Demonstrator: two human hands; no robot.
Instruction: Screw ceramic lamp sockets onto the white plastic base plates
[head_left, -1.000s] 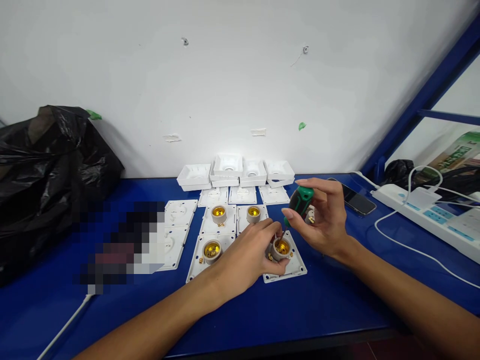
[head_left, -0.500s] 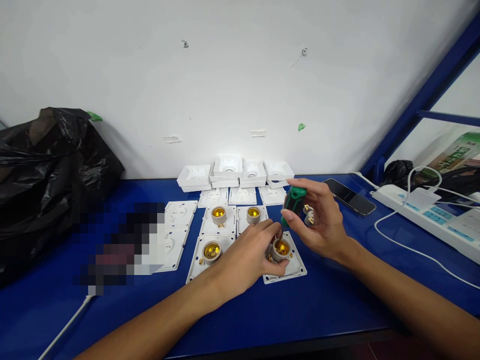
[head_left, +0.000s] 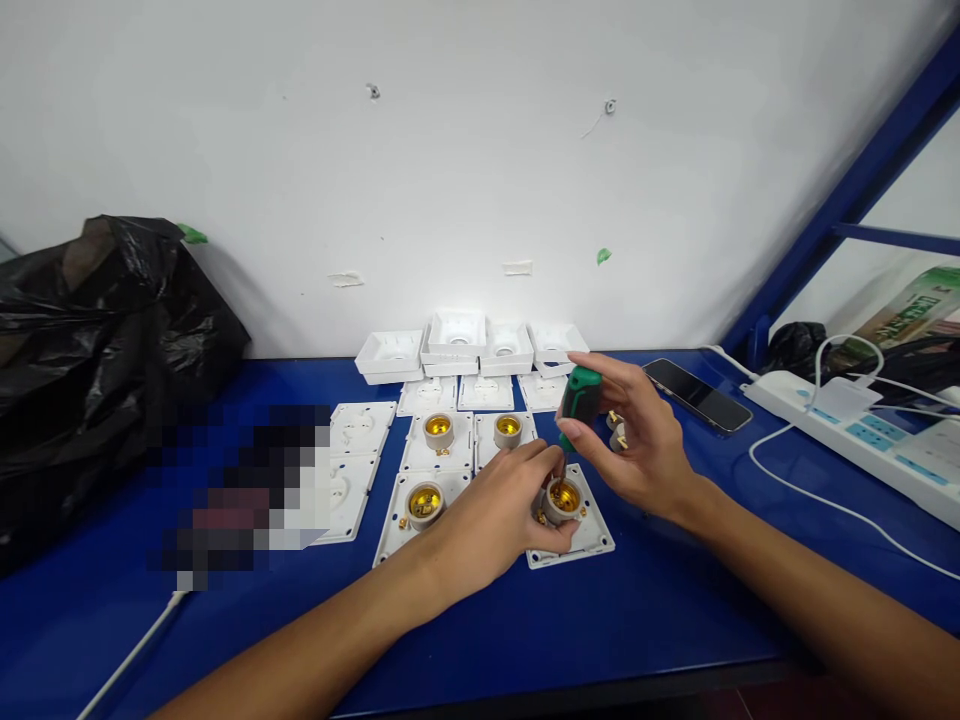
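My left hand (head_left: 510,500) grips a round lamp socket (head_left: 564,497) with a gold-coloured threaded inside, its fingers around the rim. The socket sits on a square white plate (head_left: 596,535) on the blue table. In my right hand (head_left: 637,435) is a screwdriver (head_left: 582,395) with a green and black handle, held fairly upright. Its shaft reaches down into the socket; the tip is hidden inside. To the left, another lamp socket (head_left: 425,505) rests on a white plate, partly behind my left forearm. Farther back stand two more, one of them a lamp socket (head_left: 508,430) on its plate.
White square covers (head_left: 457,330) are stacked against the wall. A phone (head_left: 697,395) and a white power strip (head_left: 862,430) with cables lie right. Small socket parts (head_left: 619,435) are partly behind my right hand. A black plastic bag (head_left: 112,370) stands left, near a pixelated patch.
The screwdriver handle has turned and tilted slightly left and up in my right hand, whose fingers shifted with it. My left hand keeps its hold on the socket.
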